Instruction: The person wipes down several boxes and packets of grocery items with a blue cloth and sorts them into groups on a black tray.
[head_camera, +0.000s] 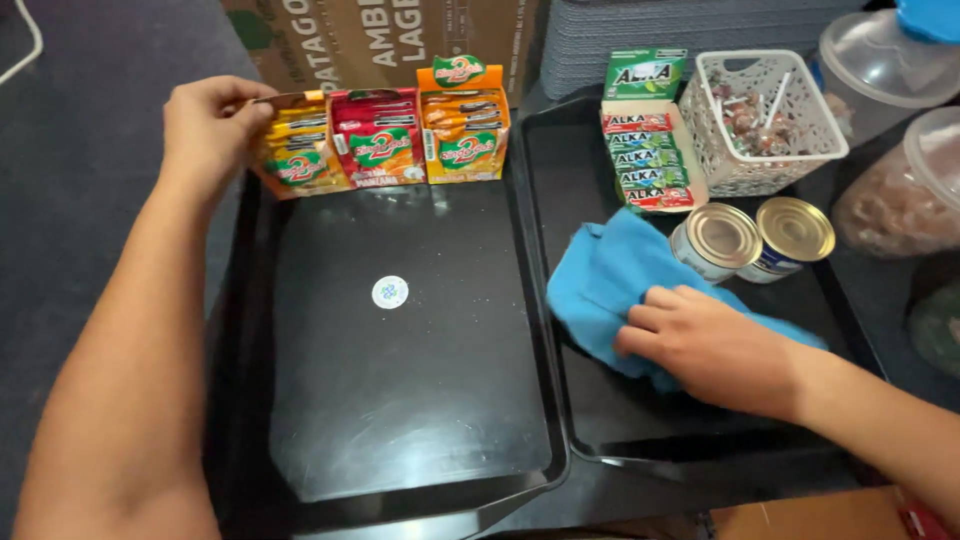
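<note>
Two hands on black trays
Left hand grips the upright yellow sachet box, leaning left; right hand presses flat, fingers loose, on the blue cloth.

The blue cloth is half hidden under the right hand.

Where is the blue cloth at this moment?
In the head view, the blue cloth lies in the right black tray, under the right hand, just left of the two tins.
</note>
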